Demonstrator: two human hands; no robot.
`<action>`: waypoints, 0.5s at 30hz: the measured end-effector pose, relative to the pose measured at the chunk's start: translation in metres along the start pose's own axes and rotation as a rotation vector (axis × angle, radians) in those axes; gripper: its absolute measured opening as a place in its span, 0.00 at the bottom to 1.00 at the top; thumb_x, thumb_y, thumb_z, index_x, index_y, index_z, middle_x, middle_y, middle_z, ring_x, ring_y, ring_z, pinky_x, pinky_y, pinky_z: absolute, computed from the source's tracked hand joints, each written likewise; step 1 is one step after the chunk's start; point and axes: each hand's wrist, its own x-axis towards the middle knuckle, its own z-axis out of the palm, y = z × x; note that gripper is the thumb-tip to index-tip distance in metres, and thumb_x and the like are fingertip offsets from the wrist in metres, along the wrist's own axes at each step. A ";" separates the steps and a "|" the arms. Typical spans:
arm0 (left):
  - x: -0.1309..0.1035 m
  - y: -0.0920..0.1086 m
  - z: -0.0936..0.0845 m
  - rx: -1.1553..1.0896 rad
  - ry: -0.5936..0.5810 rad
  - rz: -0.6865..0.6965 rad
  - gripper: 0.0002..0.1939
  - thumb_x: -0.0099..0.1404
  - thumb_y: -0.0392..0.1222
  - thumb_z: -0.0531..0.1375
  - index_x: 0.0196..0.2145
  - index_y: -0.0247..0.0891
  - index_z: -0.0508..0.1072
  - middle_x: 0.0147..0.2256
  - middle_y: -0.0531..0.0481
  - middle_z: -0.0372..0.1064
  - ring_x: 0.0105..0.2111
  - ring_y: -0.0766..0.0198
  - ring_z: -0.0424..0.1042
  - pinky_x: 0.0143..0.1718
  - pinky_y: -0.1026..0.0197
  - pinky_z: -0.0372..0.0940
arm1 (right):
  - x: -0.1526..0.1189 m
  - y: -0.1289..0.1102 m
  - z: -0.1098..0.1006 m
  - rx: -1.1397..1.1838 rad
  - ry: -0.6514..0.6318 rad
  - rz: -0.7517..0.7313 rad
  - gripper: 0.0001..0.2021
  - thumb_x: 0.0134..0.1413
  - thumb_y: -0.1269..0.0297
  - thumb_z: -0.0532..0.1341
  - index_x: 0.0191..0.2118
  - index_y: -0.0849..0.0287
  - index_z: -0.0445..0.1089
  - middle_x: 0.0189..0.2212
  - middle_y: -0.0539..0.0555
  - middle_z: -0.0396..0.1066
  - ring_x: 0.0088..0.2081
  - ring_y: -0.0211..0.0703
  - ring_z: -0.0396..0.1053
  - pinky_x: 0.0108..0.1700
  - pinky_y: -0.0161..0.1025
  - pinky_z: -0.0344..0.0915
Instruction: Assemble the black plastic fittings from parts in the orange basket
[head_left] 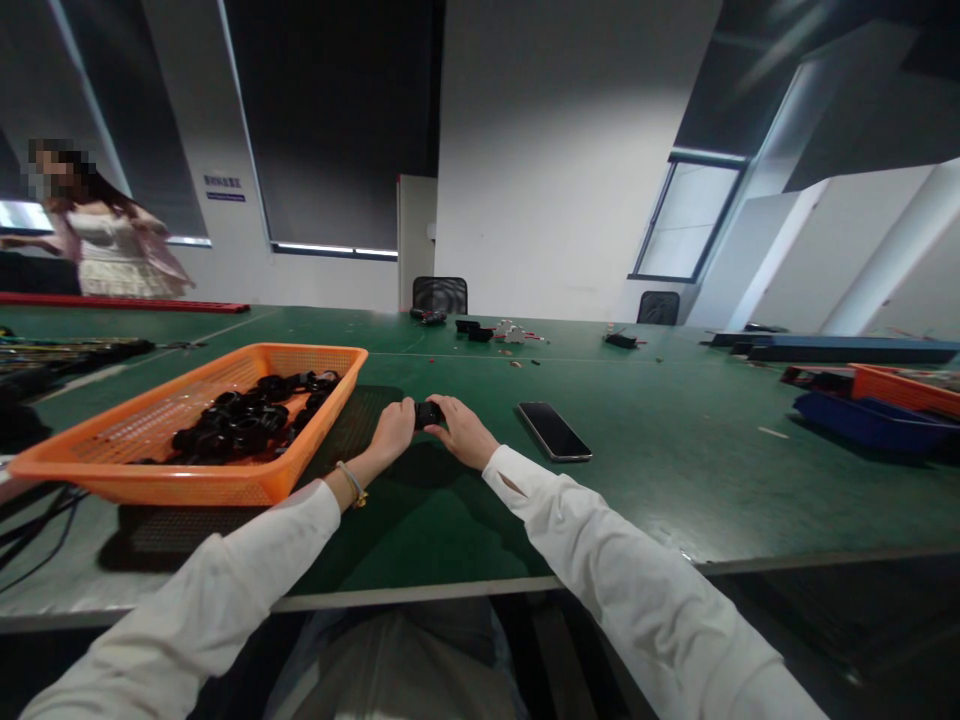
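Observation:
A small black part (428,415) is held between my two hands above the green table, in the middle of the head view. My left hand (394,430) is closed on its left side. From the right, my right hand (461,430) grips the same part with thumb and fingers. Its exact kind is too small to make out. Left of my hands stands an orange plastic basket (277,487) with a pile of black ring-like parts (244,420) inside. To the right of my right hand, a smartphone (555,431) lies flat with a dark screen.
The green table (675,480) spans the view. Several small black parts (474,329) lie toward its far side. At the right are a blue bin (874,420) and an orange basket (911,388). A person (112,230) stands beyond the table at far left.

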 end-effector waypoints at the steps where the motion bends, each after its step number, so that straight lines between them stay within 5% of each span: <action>1: 0.001 0.000 0.001 -0.017 -0.001 -0.003 0.11 0.59 0.31 0.46 0.32 0.30 0.68 0.33 0.39 0.70 0.33 0.60 0.70 0.30 0.64 0.60 | 0.000 0.001 -0.001 0.008 -0.004 -0.001 0.16 0.51 0.65 0.56 0.47 0.62 0.57 0.40 0.59 0.64 0.42 0.45 0.62 0.46 0.46 0.60; 8: 0.008 0.000 0.006 -0.280 -0.026 -0.125 0.22 0.63 0.38 0.37 0.28 0.30 0.68 0.20 0.46 0.68 0.20 0.62 0.69 0.19 0.65 0.59 | 0.002 0.002 -0.007 0.048 -0.034 -0.105 0.17 0.50 0.70 0.57 0.47 0.61 0.57 0.39 0.57 0.62 0.42 0.43 0.62 0.44 0.43 0.61; 12: 0.003 -0.002 0.003 -0.129 -0.009 -0.068 0.10 0.57 0.31 0.48 0.32 0.31 0.68 0.31 0.42 0.71 0.32 0.60 0.71 0.30 0.64 0.61 | 0.001 0.001 -0.007 0.014 -0.043 -0.118 0.18 0.50 0.69 0.58 0.47 0.61 0.56 0.38 0.57 0.63 0.40 0.43 0.62 0.43 0.43 0.61; 15: -0.001 0.000 -0.001 0.002 -0.004 -0.031 0.11 0.55 0.28 0.50 0.36 0.29 0.67 0.39 0.37 0.69 0.40 0.57 0.68 0.39 0.61 0.60 | 0.000 -0.001 -0.005 0.008 -0.023 -0.106 0.18 0.50 0.67 0.57 0.48 0.61 0.56 0.38 0.57 0.63 0.40 0.43 0.62 0.43 0.42 0.62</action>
